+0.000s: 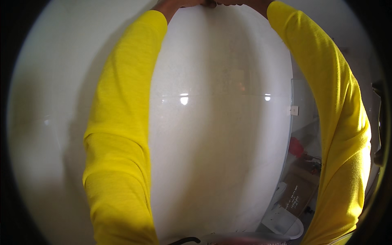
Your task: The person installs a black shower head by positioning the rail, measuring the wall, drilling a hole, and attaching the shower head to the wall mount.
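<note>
Both arms, in yellow sleeves, reach up a pale glossy wall (pixel 183 147) to the top edge of the picture. My left hand (pixel 191 3) and my right hand (pixel 232 2) are close together there, against or near the wall, and mostly cut off by the frame. A small dark shape shows between them. Whether either hand holds something cannot be made out.
A glass panel's edge (pixel 292 92) with a small white square fitting (pixel 294 110) runs down the right. Beyond it are a white toilet (pixel 283 222), a brown cardboard box (pixel 298 191) bearing writing and a red object (pixel 296 147). A black curved object (pixel 186 240) shows at the bottom.
</note>
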`<state>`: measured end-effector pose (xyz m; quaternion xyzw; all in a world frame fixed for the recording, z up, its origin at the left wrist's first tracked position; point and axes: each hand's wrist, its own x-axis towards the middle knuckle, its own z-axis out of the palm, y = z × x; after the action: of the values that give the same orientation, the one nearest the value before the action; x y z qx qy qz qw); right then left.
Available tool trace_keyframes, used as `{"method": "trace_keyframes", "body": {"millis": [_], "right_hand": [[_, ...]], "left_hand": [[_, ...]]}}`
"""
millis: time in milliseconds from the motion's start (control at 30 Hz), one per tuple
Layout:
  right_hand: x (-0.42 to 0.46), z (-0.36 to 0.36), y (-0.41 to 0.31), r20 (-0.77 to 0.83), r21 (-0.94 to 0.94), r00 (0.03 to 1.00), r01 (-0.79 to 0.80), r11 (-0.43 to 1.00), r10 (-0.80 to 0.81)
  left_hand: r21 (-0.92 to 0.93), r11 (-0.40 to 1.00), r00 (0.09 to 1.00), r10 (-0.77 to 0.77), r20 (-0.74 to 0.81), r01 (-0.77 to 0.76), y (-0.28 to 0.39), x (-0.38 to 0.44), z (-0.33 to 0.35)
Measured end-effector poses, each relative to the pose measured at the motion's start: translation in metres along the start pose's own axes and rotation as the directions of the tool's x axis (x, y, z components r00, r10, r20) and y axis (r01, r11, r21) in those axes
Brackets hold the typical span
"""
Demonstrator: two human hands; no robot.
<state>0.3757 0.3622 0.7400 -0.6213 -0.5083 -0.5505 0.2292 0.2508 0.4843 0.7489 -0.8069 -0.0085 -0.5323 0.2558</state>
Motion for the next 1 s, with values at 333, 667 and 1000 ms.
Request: {"method": "trace_keyframes", "body": {"millis": [333, 667, 1000], "right_hand": [[0.003, 0.024, 0.018, -0.128, 0.082, 0.987, 0.108, 0.991, -0.097], [-0.014, 0.005, 0.034, -0.134, 0.1, 0.876, 0.478, 0.873, -0.464], [0.007, 0.013, 0.034, -0.253, 0.118, 0.923, 0.328, 0.937, -0.291]], "left_hand": [[0.036, 0.998, 0.926, -0.031, -0.377, 0.049, 0.019, -0.016, 0.029], [-0.404, 0.901, 0.81, -0.115, -0.576, -0.16, 0.021, -0.042, 0.015], [-0.243, 0.966, 0.704, -0.116, -0.701, -0.083, 0.013, -0.018, 0.018]]}}
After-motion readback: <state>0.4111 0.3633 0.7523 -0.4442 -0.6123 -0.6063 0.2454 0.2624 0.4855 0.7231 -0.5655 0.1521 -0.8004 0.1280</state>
